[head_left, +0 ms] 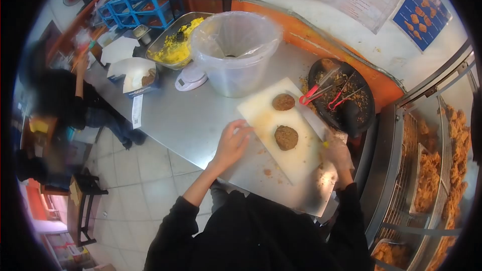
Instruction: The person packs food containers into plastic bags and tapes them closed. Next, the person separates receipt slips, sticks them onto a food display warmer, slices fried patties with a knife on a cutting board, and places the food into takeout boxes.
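Two browned, roundish patties lie on a white cutting board (pixel 263 120): the far patty (pixel 283 102) and the larger near patty (pixel 286 138). My left hand (pixel 233 143) is at the board's left edge, fingers apart and holding nothing. My right hand (pixel 338 155) is wrapped around the handle of a knife (pixel 312 119), whose wide blade points away from me along the board's right side. Blur softens the right fingers. Neither patty is touched by a hand.
Behind the board's right side stands a black pan (pixel 359 108) with crumbs and red-handled tongs (pixel 315 90). A lined plastic bucket (pixel 233 70), scale (pixel 191 78), tray of yellow food (pixel 175 45) and open box (pixel 140 81) stand farther left. A fried-food display case (pixel 427 170) borders the right; another person (pixel 75 95) is left.
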`<state>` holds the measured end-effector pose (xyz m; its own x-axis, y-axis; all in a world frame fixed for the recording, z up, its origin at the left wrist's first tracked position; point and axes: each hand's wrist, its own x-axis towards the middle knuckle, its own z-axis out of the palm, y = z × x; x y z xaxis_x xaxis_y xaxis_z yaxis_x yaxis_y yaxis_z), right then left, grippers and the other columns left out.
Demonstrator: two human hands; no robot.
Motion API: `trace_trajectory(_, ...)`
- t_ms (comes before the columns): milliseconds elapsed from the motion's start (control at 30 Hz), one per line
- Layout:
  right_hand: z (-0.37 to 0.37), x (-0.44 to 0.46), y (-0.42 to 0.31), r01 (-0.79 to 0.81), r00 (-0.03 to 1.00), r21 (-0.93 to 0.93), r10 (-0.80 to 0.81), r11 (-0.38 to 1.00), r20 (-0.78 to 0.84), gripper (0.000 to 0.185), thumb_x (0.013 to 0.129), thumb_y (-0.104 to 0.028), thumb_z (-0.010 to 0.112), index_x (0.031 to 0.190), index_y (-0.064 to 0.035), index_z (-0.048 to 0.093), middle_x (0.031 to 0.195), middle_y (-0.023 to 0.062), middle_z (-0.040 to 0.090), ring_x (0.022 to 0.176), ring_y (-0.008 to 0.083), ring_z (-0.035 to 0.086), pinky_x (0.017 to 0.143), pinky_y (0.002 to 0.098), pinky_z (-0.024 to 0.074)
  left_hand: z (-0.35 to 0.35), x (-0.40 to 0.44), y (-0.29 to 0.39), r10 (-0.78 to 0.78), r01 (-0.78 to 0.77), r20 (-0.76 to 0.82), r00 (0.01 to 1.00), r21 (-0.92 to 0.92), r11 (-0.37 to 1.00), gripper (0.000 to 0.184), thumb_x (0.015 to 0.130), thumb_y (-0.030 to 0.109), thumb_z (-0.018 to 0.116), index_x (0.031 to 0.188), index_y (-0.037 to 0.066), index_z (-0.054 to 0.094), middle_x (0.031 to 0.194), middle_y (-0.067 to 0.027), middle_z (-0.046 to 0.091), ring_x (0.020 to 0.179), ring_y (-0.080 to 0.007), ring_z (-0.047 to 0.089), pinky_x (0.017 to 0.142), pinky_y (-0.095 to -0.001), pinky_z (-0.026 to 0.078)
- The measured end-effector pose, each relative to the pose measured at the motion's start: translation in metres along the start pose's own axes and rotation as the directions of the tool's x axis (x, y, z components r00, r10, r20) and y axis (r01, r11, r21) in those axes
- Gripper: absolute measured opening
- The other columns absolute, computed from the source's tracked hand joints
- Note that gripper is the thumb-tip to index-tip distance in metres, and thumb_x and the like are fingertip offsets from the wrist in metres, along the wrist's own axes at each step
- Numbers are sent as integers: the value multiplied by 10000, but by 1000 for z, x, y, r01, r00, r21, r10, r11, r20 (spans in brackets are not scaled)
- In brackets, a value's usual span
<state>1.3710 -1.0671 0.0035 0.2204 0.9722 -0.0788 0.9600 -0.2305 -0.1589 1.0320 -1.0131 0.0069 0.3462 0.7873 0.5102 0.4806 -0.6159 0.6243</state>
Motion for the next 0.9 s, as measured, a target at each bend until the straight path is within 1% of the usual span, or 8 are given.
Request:
trace_trajectory(100,6,-19,8,-10,995,-71,3,997,-96,405,722,-269,537,1100,-137,481,898,177,555,764,301,555,695,387,448,4,36,11,135,-135,-18,991,-12,991,221,744,73,534,962,91,564,1022,-109,475,916,-255,469,802,-349,381)
trace_trajectory(167,-7,-37,14,43,997,-284,-58,958,-42,271,750,-217,496,1004,-124,496,763,123,566,693,288,560,577,380,456,0,54,23,184,-185,-57,981,-27,982,229,744,70,532,969,96,563,1013,-104,482,919,-257,470,803,-354,379)
trace_trajectory(300,4,-63,33,236,943,-129,-259,963,-210,223,754,-167,509,975,-139,509,698,113,539,631,272,548,531,365,448,1,86,50,361,-381,-154,920,-125,916,277,753,102,532,1030,90,533,1034,-113,468,938,-269,455,842,-381,353)
trace_trajectory(433,11,-48,14,243,951,-91,-256,966,-173,157,778,-238,506,926,-195,535,695,99,546,593,267,556,486,375,450,41,120,47,394,-394,-20,919,-69,917,362,808,184,480,1147,61,442,1138,-147,405,1085,-298,374,931,-414,283)
trace_trajectory(500,12,-36,-4,192,974,-159,-208,969,-91,170,796,-320,480,885,-195,553,691,102,550,585,266,558,480,372,447,76,127,18,379,-393,113,918,143,908,478,847,275,402,1248,35,299,1252,-182,294,1196,-320,244,991,-433,180)
trace_trajectory(567,5,-27,-18,216,958,-133,-236,967,-163,238,805,-372,454,814,-161,564,657,99,551,570,262,560,482,369,447,104,125,-14,359,-389,214,908,119,913,495,856,298,372,1261,32,271,1281,-186,255,1217,-321,204,1000,-432,153)
trace_trajectory(600,13,-20,-16,226,966,-195,-245,955,-80,249,803,-365,459,789,-139,562,628,99,545,562,261,559,482,365,447,116,123,-27,338,-385,318,886,97,918,513,865,322,341,1275,29,243,1310,-190,216,1239,-321,164,1008,-430,127)
trace_trajectory(900,57,12,13,357,934,-209,-351,911,64,84,660,-179,510,702,-108,523,584,99,543,556,231,565,491,342,449,143,96,-54,266,-306,289,920,104,946,502,857,337,348,1253,33,290,1310,-193,216,1233,-322,164,1008,-441,114)
